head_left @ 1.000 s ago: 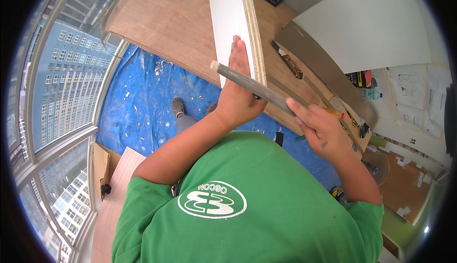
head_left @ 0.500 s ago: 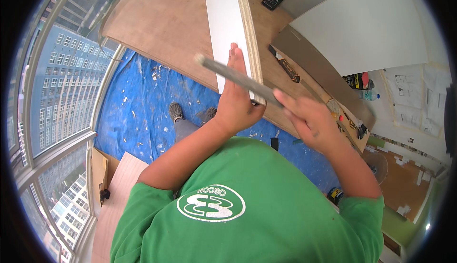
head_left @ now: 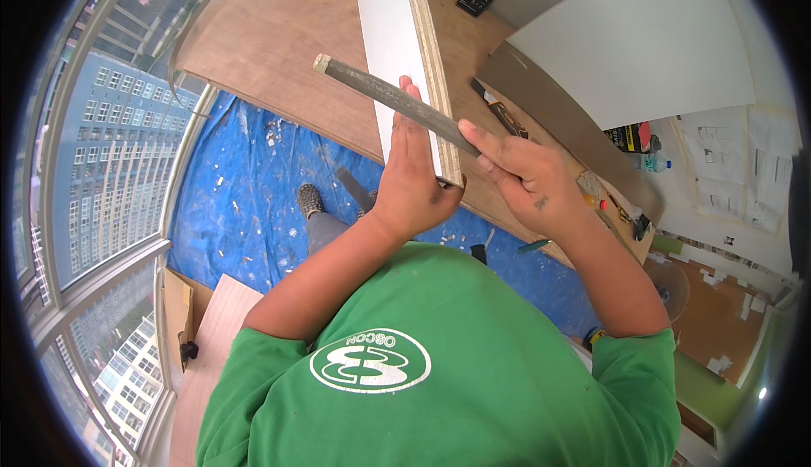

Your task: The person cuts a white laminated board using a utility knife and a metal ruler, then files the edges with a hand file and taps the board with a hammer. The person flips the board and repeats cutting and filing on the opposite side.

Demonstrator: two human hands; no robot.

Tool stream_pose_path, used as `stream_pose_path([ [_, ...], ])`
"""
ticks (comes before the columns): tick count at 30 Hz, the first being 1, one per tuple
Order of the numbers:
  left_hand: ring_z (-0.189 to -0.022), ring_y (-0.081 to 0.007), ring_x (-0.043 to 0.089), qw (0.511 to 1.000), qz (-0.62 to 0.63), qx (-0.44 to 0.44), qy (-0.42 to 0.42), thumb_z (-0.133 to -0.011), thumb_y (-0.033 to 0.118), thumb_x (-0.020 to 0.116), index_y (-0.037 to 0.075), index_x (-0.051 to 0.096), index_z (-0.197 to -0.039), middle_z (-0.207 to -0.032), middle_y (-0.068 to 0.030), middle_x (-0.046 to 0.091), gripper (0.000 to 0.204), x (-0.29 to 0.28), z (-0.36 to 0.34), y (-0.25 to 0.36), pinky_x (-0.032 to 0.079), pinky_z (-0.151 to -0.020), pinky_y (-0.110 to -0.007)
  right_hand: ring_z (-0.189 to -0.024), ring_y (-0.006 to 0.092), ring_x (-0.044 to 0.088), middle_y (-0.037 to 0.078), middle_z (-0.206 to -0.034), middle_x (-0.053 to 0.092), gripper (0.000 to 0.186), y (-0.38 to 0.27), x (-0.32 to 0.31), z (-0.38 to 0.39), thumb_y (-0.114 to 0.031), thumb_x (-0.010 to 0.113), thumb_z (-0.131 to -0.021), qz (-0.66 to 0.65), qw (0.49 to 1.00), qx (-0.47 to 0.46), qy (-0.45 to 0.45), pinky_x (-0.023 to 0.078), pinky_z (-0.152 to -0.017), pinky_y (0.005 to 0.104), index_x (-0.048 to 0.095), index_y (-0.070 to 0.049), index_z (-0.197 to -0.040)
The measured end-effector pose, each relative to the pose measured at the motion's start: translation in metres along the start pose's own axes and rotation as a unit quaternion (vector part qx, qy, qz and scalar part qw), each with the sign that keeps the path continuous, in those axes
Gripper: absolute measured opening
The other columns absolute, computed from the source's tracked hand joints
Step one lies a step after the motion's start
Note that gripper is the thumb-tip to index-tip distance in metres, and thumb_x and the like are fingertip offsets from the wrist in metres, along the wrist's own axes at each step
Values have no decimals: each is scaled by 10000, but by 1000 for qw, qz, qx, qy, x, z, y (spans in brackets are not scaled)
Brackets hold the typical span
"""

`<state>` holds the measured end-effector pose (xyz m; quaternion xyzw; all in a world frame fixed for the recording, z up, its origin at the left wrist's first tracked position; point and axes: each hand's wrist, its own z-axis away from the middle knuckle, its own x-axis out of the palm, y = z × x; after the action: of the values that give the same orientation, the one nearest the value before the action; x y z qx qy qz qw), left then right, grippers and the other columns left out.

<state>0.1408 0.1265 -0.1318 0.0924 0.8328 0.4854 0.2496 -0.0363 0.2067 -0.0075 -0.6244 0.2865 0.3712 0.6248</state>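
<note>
Left hand (head_left: 416, 181): laid flat against the near end of the white board (head_left: 391, 36), fingers straight and pressed together, tips reaching up to the file (head_left: 397, 101); nothing clasped inside.
Right hand (head_left: 525, 176): closed round the near end of the file, index finger stretched forward along its top, other fingers curled under; handle hidden in the grip.
File: long, dark grey, flat bar; lying slantwise across the plywood edge of the white board, far tip up-left past the board's white face, near end lower-right in the right hand.
White board: narrow, white-faced, layered ply edge turned right; resting on the brown plywood bench (head_left: 270, 36), near end at the left palm.
Below: blue tarp (head_left: 245, 205) speckled with chips, one shoe (head_left: 309, 200) on it.
</note>
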Motion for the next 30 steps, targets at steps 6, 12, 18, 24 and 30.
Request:
stream_pose_path([
  [6,-1562,-563,43,999,14,26,11,-741,62,712,-104,-50,-1612,-1652,-404,39,1169,0,-3,-1,145,-1273,-591,-669,225,541,110,-783,551,564,-21,-9,44,-32,648,-972,-36,999,9,-37,477,-649,333,582,-209,-1503],
  [12,-1570,-531,97,1000,-20,15,3,-779,-2,648,-93,-4,-1621,-1679,-382,23,1069,-5,0,0,187,-1271,-539,-700,232,568,97,-797,581,569,12,-3,-28,-19,635,-978,-34,999,32,0,496,-675,330,584,-223,-1506],
  [18,-1554,-577,59,1000,-5,28,4,-767,89,721,-97,-45,-1617,-1658,-407,23,1159,-8,-3,-3,166,-1269,-578,-680,229,554,116,-779,566,528,-27,-10,26,-33,639,-988,-51,998,5,-23,490,-673,319,594,-181,-1493],
  [24,-1554,-570,80,1000,-3,11,-1,-765,41,702,-89,-33,-1621,-1668,-393,27,1136,-10,-4,-2,181,-1266,-564,-690,263,619,108,-795,605,654,8,-12,-40,19,651,-918,-9,1000,2,-9,522,-655,381,570,-238,-1514],
  [30,-1564,-547,83,1000,-2,-1,-12,-754,27,694,-77,-46,-1624,-1674,-385,20,1147,-14,-4,0,179,-1274,-532,-662,235,571,111,-759,569,606,-18,-14,2,-5,642,-959,-17,999,1,-33,513,-673,355,563,-226,-1518],
])
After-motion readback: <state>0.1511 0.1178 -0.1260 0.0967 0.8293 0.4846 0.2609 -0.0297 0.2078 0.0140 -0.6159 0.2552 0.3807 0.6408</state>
